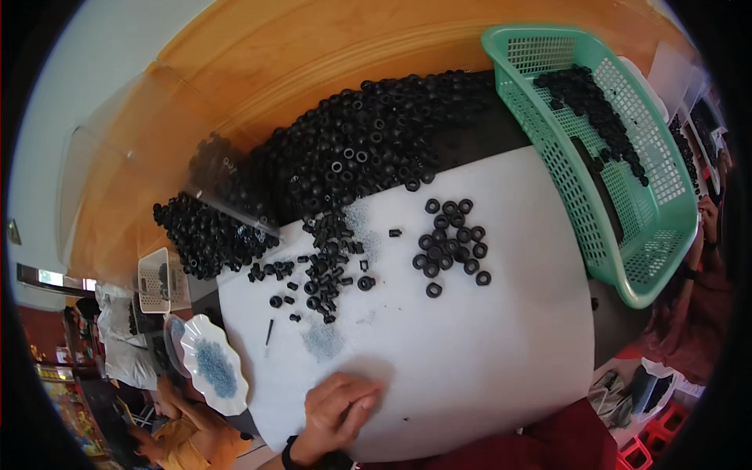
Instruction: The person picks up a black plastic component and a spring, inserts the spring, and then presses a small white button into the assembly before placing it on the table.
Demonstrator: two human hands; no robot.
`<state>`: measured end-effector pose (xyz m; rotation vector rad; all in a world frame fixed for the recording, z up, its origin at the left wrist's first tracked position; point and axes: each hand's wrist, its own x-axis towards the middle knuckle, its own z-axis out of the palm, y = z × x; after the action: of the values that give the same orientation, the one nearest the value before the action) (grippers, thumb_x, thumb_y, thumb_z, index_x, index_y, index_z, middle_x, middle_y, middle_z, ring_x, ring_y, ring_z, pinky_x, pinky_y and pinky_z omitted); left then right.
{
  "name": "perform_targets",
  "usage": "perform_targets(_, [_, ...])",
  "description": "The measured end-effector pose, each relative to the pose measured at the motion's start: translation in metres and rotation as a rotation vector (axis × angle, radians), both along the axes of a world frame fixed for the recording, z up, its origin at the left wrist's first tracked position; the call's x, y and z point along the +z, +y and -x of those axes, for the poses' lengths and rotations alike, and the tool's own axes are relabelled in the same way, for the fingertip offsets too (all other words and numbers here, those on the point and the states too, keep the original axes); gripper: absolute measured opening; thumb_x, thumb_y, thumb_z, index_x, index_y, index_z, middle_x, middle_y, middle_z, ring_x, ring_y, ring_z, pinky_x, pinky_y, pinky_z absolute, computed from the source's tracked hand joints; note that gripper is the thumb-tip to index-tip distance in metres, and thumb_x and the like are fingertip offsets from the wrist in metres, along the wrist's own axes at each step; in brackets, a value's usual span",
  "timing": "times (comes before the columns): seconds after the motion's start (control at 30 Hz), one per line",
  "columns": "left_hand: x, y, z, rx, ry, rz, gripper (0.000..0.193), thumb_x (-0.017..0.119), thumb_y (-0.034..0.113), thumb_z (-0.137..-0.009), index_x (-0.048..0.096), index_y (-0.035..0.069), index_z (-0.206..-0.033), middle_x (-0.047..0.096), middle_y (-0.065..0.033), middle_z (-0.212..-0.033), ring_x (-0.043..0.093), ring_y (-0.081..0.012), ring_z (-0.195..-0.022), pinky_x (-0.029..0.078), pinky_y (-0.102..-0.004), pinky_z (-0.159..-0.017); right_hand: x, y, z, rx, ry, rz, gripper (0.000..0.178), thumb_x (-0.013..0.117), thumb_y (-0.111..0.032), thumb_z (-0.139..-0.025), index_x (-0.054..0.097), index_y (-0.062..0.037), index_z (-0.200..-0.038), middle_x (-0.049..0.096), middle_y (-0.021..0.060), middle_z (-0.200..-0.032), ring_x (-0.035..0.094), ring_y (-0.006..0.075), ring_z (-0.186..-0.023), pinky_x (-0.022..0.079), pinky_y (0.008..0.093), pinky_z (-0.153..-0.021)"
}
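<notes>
My left hand (341,409), with a dark band at the wrist, is over the near edge of a white sheet (509,345). Its fingers are curled and the thumb lies against them; whether something small is between them I cannot make out. Just beyond it lies a patch of pale blue granules (323,341). Farther off are a cluster of small black stepped plugs (329,262) and, to their right, a group of thick black rings (450,244). A thin black stick (269,332) lies to the left. My right hand is out of view.
A big heap of black rings (352,133) fills the far side, beside a clear plastic sheet (141,141). A green basket (580,211) holding black parts stands right. Left are a scalloped white dish (239,399) of blue granules and a white basket (149,290). Other people sit on both sides.
</notes>
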<state>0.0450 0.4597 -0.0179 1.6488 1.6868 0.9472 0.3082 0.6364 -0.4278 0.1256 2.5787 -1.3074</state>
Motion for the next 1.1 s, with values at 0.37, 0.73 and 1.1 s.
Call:
perform_targets(0.37, [-0.001,0.0,-0.011,0.021,-0.065,-0.057,0.013,0.058,0.004,-0.089,0.066,0.0,-0.098,0.064,-0.008,-0.082,0.058,-0.0154,-0.07,0.045,-0.0245,-0.063,0.09,-0.068,-0.05,-0.046,-0.028,-0.006,0.025,0.057,-0.025,-0.088,0.068,-0.0028,-0.088,0.064,0.0158,-0.076,0.063,0.0285,-0.071,0.05,0.0386,-0.067])
perform_targets(0.73, [-0.014,-0.008,-0.006,0.05,-0.101,-0.101,0.016,0.057,0.011,-0.092,0.066,-0.001,-0.099,0.064,-0.0074,-0.079,0.059,-0.012,-0.069,0.045,-0.0236,-0.064,0.212,-0.12,-0.083,-0.041,-0.105,-0.03,0.026,0.056,-0.025,-0.09,0.068,-0.0019,-0.087,0.064,0.0159,-0.074,0.063,0.0284,-0.07,0.05,0.039,-0.066])
perform_targets(1.1, [0.0,-0.006,-0.009,-0.013,-0.026,-0.044,0.024,0.058,0.02,-0.093,0.065,0.0,-0.103,0.065,-0.0055,-0.082,0.058,-0.0114,-0.075,0.047,-0.0249,-0.07,0.443,-0.172,-0.064,0.063,-0.132,0.198,0.032,0.051,-0.028,-0.096,0.064,0.0012,-0.097,0.065,0.0148,-0.084,0.063,0.0283,-0.08,0.05,0.0374,-0.073])
